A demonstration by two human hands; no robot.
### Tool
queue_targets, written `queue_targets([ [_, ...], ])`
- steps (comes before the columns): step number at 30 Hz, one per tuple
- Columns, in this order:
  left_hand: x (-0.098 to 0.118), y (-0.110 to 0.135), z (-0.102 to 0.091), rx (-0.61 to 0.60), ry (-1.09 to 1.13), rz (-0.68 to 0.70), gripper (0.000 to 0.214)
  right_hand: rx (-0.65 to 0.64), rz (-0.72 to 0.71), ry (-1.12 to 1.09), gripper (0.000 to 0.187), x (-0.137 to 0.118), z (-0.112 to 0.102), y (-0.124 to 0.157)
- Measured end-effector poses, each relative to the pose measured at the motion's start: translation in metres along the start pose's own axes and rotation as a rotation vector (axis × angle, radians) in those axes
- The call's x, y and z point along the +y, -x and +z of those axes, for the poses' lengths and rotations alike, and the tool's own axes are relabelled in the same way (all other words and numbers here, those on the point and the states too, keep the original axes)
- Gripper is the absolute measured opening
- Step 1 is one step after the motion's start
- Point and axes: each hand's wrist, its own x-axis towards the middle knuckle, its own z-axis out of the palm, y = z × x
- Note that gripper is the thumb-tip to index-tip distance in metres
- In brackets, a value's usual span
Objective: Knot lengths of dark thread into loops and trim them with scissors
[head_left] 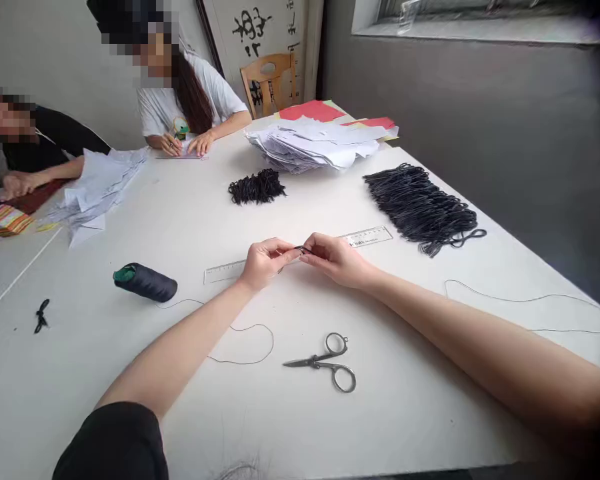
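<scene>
My left hand (266, 263) and my right hand (333, 259) meet over the middle of a clear ruler (370, 236), fingers pinched. Between their fingertips is a small loop of black cord (301, 249), mostly covered by the fingers. A spool of black thread (147, 281) lies left of my left hand, with a thin thread trailing from it under my left forearm. Closer to me, silver scissors (314, 362) lie with the blades pointing left. Beyond my right hand is a long row of black cord loops (420, 203); a smaller black bundle (257, 187) lies farther back.
A stack of white papers (315, 143) with red sheets stands at the back. More paper (100, 187) lies at the left, near two seated people. A small black knotted cord (41, 316) is at far left. Loose thread (520, 297) runs beside my right forearm.
</scene>
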Motion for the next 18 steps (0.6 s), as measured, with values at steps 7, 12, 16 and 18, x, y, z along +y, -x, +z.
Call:
queue_targets([
  [7, 0.006, 0.003, -0.001, -0.205, 0.070, -0.165, 0.029, -0.005, 0.015, -0.088, 0.025, -0.005, -0.013, 0.000],
  [12, 0.004, 0.001, -0.003, -0.166, 0.150, -0.131, 0.025, 0.027, 0.060, -0.167, 0.027, -0.006, -0.012, -0.003],
  [16, 0.000, 0.001, -0.001, -0.094, 0.170, -0.050, 0.023, -0.019, 0.248, -0.392, 0.026, -0.013, -0.005, -0.003],
  [18, -0.001, 0.001, 0.000, -0.051, 0.150, -0.017, 0.023, -0.063, 0.342, -0.535, 0.023, -0.016, -0.003, -0.002],
])
